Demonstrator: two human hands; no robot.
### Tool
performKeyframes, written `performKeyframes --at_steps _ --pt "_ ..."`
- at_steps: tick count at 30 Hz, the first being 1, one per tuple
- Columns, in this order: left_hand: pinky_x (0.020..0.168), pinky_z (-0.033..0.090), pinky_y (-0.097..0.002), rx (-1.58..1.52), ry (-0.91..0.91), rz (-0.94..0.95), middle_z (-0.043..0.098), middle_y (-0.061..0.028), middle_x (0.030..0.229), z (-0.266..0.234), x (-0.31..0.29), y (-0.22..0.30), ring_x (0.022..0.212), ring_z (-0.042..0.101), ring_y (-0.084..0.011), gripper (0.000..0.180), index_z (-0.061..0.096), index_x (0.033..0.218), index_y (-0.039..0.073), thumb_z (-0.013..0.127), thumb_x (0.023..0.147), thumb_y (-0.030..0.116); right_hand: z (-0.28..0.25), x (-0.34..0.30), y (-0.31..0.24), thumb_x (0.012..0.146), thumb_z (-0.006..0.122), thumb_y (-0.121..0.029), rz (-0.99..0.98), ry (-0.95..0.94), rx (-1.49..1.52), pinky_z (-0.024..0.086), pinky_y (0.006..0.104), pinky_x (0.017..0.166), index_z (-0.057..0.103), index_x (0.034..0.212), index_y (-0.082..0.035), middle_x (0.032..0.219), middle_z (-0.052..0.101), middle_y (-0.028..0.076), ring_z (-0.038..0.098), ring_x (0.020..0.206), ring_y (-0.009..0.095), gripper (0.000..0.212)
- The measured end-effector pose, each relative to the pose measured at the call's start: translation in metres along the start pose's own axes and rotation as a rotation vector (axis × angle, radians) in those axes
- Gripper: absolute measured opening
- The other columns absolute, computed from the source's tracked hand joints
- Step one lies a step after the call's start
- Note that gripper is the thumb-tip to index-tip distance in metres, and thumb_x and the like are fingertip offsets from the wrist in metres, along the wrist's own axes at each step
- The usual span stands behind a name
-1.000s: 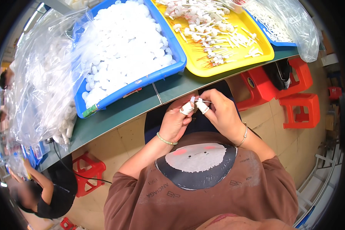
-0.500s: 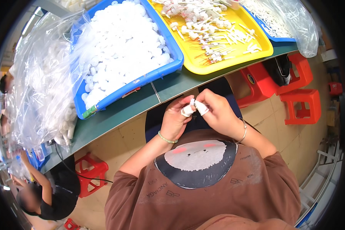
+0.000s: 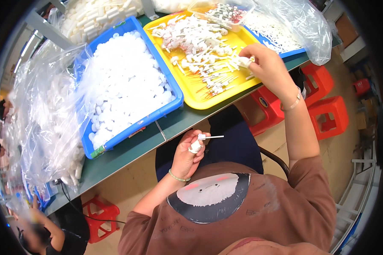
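1. The green tabletop (image 3: pixel 127 155) runs across the upper part of the view, with red stools (image 3: pixel 327 119) on the floor below it.
2. A clear plastic bag (image 3: pixel 47 127) of white parts slumps on the tabletop at the left.
3. The blue tray (image 3: pixel 176 100), heaped with small white caps, sits beside the yellow tray (image 3: pixel 200 100), which holds white pump heads with thin tubes.
4. The right hand (image 3: pixel 266 68) reaches over the yellow tray's near right corner, fingers closed on a small white piece (image 3: pixel 244 62).
5. The left hand (image 3: pixel 187 155) stays low, just off the tabletop edge, clamped on a white pump piece (image 3: pixel 196 146) whose thin tube points right.
6. The hands are well apart.
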State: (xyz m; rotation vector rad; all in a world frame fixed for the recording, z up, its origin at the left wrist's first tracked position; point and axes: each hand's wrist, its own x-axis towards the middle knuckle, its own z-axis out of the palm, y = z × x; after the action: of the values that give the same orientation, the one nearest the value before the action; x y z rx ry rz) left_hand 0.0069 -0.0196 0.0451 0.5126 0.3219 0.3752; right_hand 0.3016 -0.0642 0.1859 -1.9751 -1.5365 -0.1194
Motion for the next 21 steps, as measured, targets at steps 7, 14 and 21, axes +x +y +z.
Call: performKeyframes --at_steps 7,14,21 --pt "0.047 0.034 -0.0152 0.055 0.021 0.01 0.06 -0.0097 0.114 0.002 -0.004 0.007 0.063 0.042 -0.0065 0.024 0.052 0.114 0.009 0.062 0.091 0.01 0.005 0.015 0.009 0.076 0.062 -0.008 0.012 -0.196 -0.192 0.049 0.0409 0.072 0.065 0.08 -0.002 0.082 0.064 0.016 0.062 0.081 0.033 0.008" --pt "0.047 0.033 -0.0142 0.082 0.029 0.059 0.06 -0.0078 0.113 0.007 -0.007 0.007 0.061 0.042 -0.0049 0.025 0.053 0.113 0.01 0.064 0.091 0.012 0.007 0.002 0.005 0.077 0.061 -0.007 -0.039 -0.074 -0.162 0.049 0.0404 0.073 0.064 0.085 -0.004 0.082 0.063 0.014 0.061 0.081 0.033 0.009" --pt "0.046 0.033 -0.0138 0.052 0.022 0.037 0.061 -0.0069 0.111 0.008 -0.008 0.006 0.061 0.042 -0.004 0.024 0.053 0.111 0.009 0.064 0.09 0.013 0.012 0.009 0.012 0.075 0.059 -0.007 -0.175 -0.102 -0.311 0.049 0.0418 0.071 0.066 0.079 -0.007 0.08 0.062 0.013 0.061 0.08 0.033 0.008"
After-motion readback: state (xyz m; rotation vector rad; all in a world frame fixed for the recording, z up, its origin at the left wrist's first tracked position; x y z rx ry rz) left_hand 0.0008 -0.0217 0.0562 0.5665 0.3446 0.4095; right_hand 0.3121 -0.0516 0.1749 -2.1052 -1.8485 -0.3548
